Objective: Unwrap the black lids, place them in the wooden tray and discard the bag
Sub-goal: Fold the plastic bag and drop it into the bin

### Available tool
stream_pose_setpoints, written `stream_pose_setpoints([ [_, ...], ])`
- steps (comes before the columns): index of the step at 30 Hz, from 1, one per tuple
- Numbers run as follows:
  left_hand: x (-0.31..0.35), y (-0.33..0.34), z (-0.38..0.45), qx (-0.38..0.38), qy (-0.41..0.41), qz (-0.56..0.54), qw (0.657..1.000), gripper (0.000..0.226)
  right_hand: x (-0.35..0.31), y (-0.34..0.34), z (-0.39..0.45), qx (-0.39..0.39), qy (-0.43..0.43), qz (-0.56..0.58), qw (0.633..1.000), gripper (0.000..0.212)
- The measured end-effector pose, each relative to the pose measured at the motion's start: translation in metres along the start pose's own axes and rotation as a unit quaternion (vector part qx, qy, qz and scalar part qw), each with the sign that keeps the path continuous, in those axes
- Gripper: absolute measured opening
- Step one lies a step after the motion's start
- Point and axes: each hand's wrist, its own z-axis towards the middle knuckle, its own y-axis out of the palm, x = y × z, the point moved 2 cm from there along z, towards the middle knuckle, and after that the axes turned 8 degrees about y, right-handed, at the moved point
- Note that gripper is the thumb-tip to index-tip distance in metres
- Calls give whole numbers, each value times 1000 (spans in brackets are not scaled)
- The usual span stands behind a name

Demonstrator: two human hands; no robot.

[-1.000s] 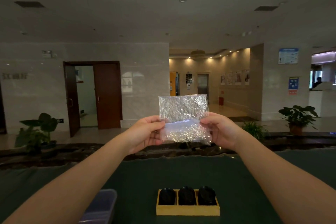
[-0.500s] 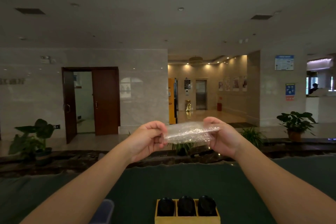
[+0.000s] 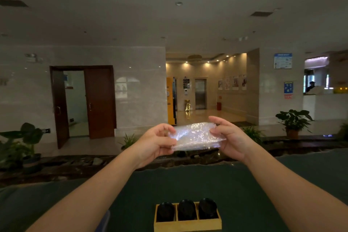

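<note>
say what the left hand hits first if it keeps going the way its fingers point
The bag. The left hand already pinches its left edge, fingers pointing right; beyond the bag is the right hand on the other edge. Depth looks about even, though one view can't confirm.

At the frame's centre the bag [image 3: 195,136] is held between the left hand [image 3: 156,144] and the right hand [image 3: 230,140], above the table [image 3: 244,184]. At bottom centre the wooden tray [image 3: 187,225] sits on the table, with three lids [image 3: 186,210] side by side in its compartments
</note>
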Motion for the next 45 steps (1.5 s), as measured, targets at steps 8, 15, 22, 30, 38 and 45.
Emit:
stream_pose_setpoints([
  [8, -50, 62, 54, 11, -16, 39, 999, 50, 21, -83, -29, 155, 14, 25, 987, 35],
  [15, -126, 171, 116, -80, -52, 49, 994, 33, 26, -195, -99, 299, 23, -9, 954, 28],
  [22, -197, 287, 153, -169, 82, 305, 934, 41, 21, -270, -175, 449, -6, -71, 891, 16],
  [30, -265, 391, 154, -263, 95, 333, 901, 58, 47, -321, -253, 568, 6, -69, 820, 31],
  [38, -323, 451, 134, -428, 103, 363, 821, 68, 90, -320, -333, 687, 28, -35, 725, 16],
  [45, -348, 493, 86, -537, 112, 290, 784, 72, 151, -282, -406, 790, 31, 44, 611, 18],
])
